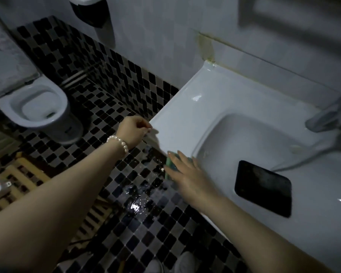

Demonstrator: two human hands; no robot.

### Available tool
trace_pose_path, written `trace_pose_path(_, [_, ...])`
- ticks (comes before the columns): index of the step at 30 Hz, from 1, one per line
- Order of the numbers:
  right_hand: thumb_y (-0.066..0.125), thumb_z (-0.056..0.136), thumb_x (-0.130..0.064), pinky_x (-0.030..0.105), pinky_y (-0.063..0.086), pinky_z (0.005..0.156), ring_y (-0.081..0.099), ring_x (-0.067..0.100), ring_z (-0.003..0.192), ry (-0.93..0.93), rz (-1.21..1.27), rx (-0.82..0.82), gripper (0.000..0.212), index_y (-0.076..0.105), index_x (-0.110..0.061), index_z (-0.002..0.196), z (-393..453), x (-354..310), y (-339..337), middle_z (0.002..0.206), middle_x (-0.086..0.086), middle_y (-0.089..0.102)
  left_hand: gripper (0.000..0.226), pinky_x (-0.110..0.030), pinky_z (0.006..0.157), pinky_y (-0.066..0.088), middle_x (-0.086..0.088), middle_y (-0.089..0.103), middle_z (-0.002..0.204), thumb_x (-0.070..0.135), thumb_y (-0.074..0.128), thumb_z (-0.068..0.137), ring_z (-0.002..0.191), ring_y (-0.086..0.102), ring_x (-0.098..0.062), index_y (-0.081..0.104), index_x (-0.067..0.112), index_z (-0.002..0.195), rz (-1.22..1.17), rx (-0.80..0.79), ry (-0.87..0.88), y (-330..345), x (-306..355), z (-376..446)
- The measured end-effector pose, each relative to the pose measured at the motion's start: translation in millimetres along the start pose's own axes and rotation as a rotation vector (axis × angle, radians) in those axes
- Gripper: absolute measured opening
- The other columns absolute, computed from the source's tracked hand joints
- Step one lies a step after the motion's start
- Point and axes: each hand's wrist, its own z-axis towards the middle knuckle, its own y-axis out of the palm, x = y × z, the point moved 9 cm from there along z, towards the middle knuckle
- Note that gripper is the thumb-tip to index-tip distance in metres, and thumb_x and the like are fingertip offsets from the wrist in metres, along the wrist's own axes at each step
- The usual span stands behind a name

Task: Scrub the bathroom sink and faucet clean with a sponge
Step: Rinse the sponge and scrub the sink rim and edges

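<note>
Pressing flat-fingered, your right hand [187,174] pins the sponge [170,164] on the sink [185,119] rim; soft, wet, likely slippery — grip its edges.

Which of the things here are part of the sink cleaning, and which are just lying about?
For the job: sponge under the right hand, sink, faucet.

Just there: black pad on the sink, toilet, wall dispenser, wooden mat.
</note>
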Motion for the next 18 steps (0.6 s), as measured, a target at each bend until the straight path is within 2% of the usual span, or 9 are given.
trace_pose_path(2, [0.048,0.093,0.002,0.044,-0.006,0.117,-0.018,0.020,0.141,0.061,0.122,-0.011,0.065,0.023,-0.024,0.147,-42,13,5,0.150,-0.008,-0.016,0.021,-0.018,0.052,0.047,0.003,0.062,0.083,0.007,0.057,0.089,0.067,0.057,-0.008,0.060,0.023,0.076,-0.025,-0.045,0.031,13,12,-5])
trace_pose_path(5, [0.040,0.096,0.006,0.029,0.011,0.118,0.013,0.020,0.145,0.371,0.426,0.043,0.052,0.035,-0.015,0.143,-69,49,-6,0.154,-0.001,0.007,0.019,-0.023,0.062,0.052,0.001,0.064,0.080,0.004,0.057,0.089,0.067,0.058,-0.006,0.063,0.018,0.078,-0.030,-0.089,0.076,31,29,-8])
trace_pose_path(7, [0.038,0.097,0.004,0.021,0.016,0.114,0.027,0.021,0.141,0.527,0.513,0.070,0.048,0.040,-0.013,0.142,-63,60,-11,0.155,0.006,0.020,0.016,-0.027,0.070,0.053,-0.004,0.067,0.083,0.000,0.056,0.087,0.066,0.059,-0.007,0.066,0.012,0.082,-0.028,-0.126,0.103,47,40,-10])
trace_pose_path(10, [0.049,0.087,0.009,0.038,0.021,0.117,0.025,0.029,0.140,0.508,0.327,0.097,0.062,0.038,-0.015,0.143,-42,31,-17,0.157,0.007,0.018,0.016,-0.029,0.081,0.052,-0.011,0.068,0.088,-0.004,0.056,0.084,0.072,0.062,-0.016,0.067,0.009,0.085,-0.017,-0.170,0.133,72,55,-13])
trace_pose_path(12, [0.050,0.083,0.009,0.047,0.006,0.117,0.008,0.033,0.144,0.421,0.177,0.089,0.073,0.028,-0.018,0.147,-54,10,-12,0.159,0.007,0.006,0.018,-0.029,0.081,0.052,-0.010,0.068,0.088,-0.004,0.057,0.083,0.078,0.064,-0.018,0.068,0.010,0.084,0.011,-0.221,0.167,89,67,-18])
trace_pose_path(14, [0.044,0.082,0.012,0.045,-0.005,0.115,-0.003,0.032,0.145,0.359,0.090,0.053,0.079,0.021,-0.021,0.149,-93,10,-6,0.160,0.005,-0.001,0.020,-0.023,0.075,0.050,-0.007,0.067,0.082,-0.004,0.058,0.082,0.070,0.062,-0.011,0.068,0.013,0.081,0.035,-0.305,0.222,109,83,-27])
trace_pose_path(15, [0.044,0.080,0.012,0.043,-0.003,0.116,-0.003,0.030,0.146,0.360,0.062,0.022,0.081,0.021,-0.023,0.149,-114,20,-6,0.160,0.004,-0.002,0.021,-0.021,0.072,0.049,-0.006,0.066,0.079,-0.005,0.057,0.082,0.066,0.061,-0.008,0.068,0.013,0.081,0.035,-0.342,0.245,118,91,-31])
trace_pose_path(17, [0.043,0.081,0.012,0.035,0.009,0.117,0.008,0.025,0.146,0.513,0.065,-0.055,0.079,0.023,-0.022,0.150,-146,54,-8,0.159,0.005,0.004,0.021,-0.018,0.066,0.049,-0.005,0.065,0.076,-0.007,0.056,0.081,0.062,0.059,-0.006,0.068,0.009,0.083,0.039,-0.396,0.273,132,104,-38])
trace_pose_path(18, [0.042,0.083,0.011,0.032,0.018,0.116,0.019,0.024,0.144,0.625,0.092,-0.066,0.073,0.027,-0.018,0.148,-151,69,-10,0.158,0.008,0.013,0.020,-0.018,0.064,0.049,-0.005,0.065,0.076,-0.008,0.055,0.081,0.061,0.059,-0.006,0.069,0.007,0.085,0.052,-0.414,0.282,139,109,-40])
